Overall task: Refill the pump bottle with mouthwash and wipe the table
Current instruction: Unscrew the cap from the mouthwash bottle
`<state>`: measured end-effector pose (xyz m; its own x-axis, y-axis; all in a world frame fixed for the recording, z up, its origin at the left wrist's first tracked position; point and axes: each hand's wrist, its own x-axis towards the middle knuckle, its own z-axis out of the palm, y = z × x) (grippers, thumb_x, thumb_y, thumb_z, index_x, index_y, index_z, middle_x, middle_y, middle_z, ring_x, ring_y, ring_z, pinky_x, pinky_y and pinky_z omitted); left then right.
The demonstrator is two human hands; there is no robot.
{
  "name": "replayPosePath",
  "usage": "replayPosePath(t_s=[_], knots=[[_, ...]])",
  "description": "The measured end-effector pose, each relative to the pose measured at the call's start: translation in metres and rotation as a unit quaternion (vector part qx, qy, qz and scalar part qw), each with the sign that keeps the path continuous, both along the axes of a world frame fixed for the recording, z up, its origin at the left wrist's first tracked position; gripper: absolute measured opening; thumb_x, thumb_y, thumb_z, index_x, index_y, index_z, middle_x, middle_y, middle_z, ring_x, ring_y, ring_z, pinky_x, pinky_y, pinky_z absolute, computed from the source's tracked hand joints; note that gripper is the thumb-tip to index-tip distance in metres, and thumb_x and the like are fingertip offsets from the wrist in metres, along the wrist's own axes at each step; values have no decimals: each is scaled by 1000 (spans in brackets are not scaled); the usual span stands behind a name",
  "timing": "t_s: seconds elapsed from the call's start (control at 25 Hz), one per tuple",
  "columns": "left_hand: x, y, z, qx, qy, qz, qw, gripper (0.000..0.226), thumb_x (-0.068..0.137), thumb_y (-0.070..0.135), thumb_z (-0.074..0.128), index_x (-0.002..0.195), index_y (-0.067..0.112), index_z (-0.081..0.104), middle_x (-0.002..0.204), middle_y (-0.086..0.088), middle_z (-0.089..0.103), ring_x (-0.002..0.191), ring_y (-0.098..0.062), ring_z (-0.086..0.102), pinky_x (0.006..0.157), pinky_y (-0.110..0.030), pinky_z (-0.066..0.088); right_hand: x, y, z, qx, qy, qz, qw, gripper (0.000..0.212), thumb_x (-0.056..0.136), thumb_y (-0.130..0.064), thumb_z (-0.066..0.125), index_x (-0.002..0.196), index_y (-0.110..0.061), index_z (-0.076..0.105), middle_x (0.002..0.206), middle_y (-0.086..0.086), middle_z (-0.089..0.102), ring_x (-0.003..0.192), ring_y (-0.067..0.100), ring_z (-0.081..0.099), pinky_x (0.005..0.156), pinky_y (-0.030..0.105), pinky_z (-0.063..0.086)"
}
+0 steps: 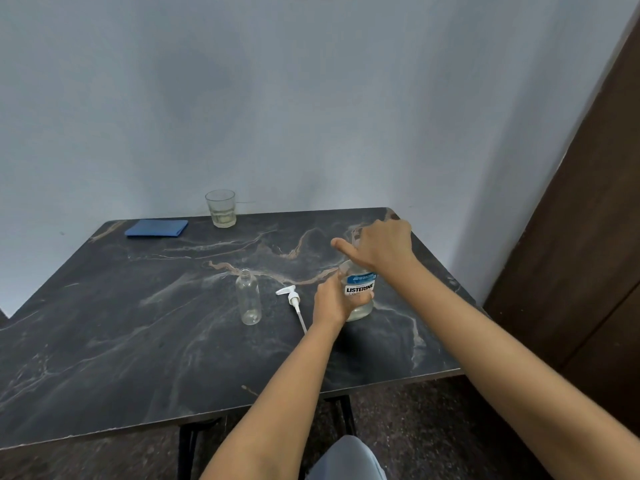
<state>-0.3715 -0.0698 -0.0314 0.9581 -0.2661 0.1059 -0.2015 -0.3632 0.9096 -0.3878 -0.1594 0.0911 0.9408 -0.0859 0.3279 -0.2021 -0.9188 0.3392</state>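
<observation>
The dark marble-look table top (173,341) is smooth with a soft shine. The small empty bottle (248,297) is clear and shiny. The folded blue cloth (156,228) looks soft and matt.

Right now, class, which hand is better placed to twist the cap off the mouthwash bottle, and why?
The right hand. Its grip already covers the top of the mouthwash bottle, while the left hand wraps the body, steadying it on the table.

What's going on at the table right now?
Left hand grips mouthwash; right hand on its top. Pump off, bottle open. Nothing blocking.
</observation>
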Motion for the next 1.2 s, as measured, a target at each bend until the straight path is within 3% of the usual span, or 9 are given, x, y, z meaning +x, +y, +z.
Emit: replayPosePath(t_s=[0.12,0.24,0.36,0.52,0.68,0.88,1.0,1.12,1.2], knots=[[1,-1,-3,-12,6,-7,1000,57,61,37,84,113,25,63,105,5,71,101,-13,65,93,-37,51,-1,12,-11,-8,-21,-47,999,72,92,-67,21,56,-11,48,50,-1,36,49,13,38,48,23,20],[7,3,-6,-26,20,-38,999,42,60,33,85,97,35,64,94,8,74,93,-9,69,92,-39,53,3,-3,-17,52,-63,22,996,54,95,-45,27,61,-12,53,52,1,40,56,22,50,48,22,24],[11,6,-3,-25,7,-67,997,40,65,22,86,91,38,60,92,9,73,89,-8,69,91,-35,53,9,-21,-15,82,-60,97,990,56,80,-52,15,48,-13,38,47,0,40,48,20,45,47,21,23],[15,8,-3,-35,15,-95,995,48,69,22,84,113,23,65,102,5,72,95,-7,67,94,-30,50,17,-27,-11,108,-34,196,974,47,72,-51,14,44,-15,23,39,-1,23,39,14,19,46,23,15],[17,7,-3,-19,25,-96,995,63,67,30,85,123,13,62,108,2,72,100,-9,66,94,-29,51,24,-35,-14,125,-40,253,959,43,74,-45,23,45,-13,24,41,3,23,41,15,14,46,25,13],[24,15,4,-20,61,-156,986,29,73,6,83,91,20,65,85,9,70,72,6,67,69,-12,50,31,-37,-11,134,17,332,934,44,71,-37,28,48,-3,43,45,12,40,44,16,23,46,29,25],[22,13,1,-39,52,-132,989,35,70,9,85,91,26,62,91,5,72,82,-3,69,80,-23,54,29,-43,-4,149,63,339,927,46,74,-44,31,59,-5,50,53,8,49,48,20,35,50,35,36],[19,9,-6,-54,36,-115,991,41,68,12,87,91,33,60,98,3,73,94,-13,69,91,-32,53,20,-49,8,201,114,317,920,36,76,-54,45,77,-20,57,63,-1,57,61,16,53,61,39,46],[19,9,-7,-59,31,-116,991,41,69,11,86,95,32,61,97,4,73,94,-13,69,92,-33,53,12,-51,17,237,143,312,909,27,75,-47,59,93,-27,60,74,-2,62,70,12,56,71,41,49]])
